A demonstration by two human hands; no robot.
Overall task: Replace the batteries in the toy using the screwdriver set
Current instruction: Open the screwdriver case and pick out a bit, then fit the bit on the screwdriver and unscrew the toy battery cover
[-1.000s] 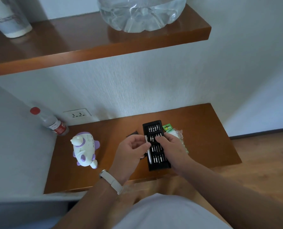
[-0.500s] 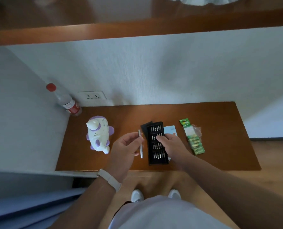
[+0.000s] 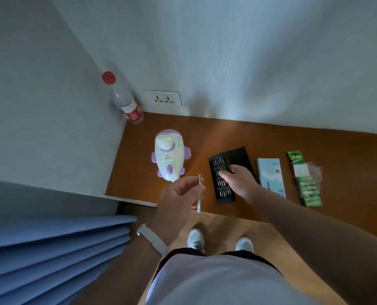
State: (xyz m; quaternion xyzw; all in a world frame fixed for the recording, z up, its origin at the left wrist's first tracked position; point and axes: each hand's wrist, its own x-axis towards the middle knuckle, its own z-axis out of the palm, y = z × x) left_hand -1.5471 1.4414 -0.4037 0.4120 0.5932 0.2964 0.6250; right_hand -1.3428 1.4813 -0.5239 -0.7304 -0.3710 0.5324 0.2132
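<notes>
A white and purple airplane toy (image 3: 169, 156) stands on the brown wooden shelf (image 3: 315, 139) at the left. My left hand (image 3: 178, 194) holds a slim silver screwdriver handle (image 3: 199, 194) upright, just in front of the toy. The black bit tray (image 3: 221, 179) of the screwdriver set lies in the middle, with its black lid (image 3: 238, 156) behind it. My right hand (image 3: 238, 181) rests on the tray, fingertips on a row of bits; I cannot tell whether it pinches one. A green pack of batteries (image 3: 306, 186) lies at the right.
A light blue box (image 3: 271, 175) lies between the tray and the batteries. A red-capped plastic bottle (image 3: 126, 102) stands in the back left corner by a wall socket (image 3: 163, 98). Blue curtain folds (image 3: 51, 249) hang at the lower left. My white shoes (image 3: 196, 238) stand on the wooden floor below.
The camera has tilted further down, so the upper shelf is out of view. My left hand has pulled the screwdriver handle away from the tray, towards me. My right hand stays on the bits.
</notes>
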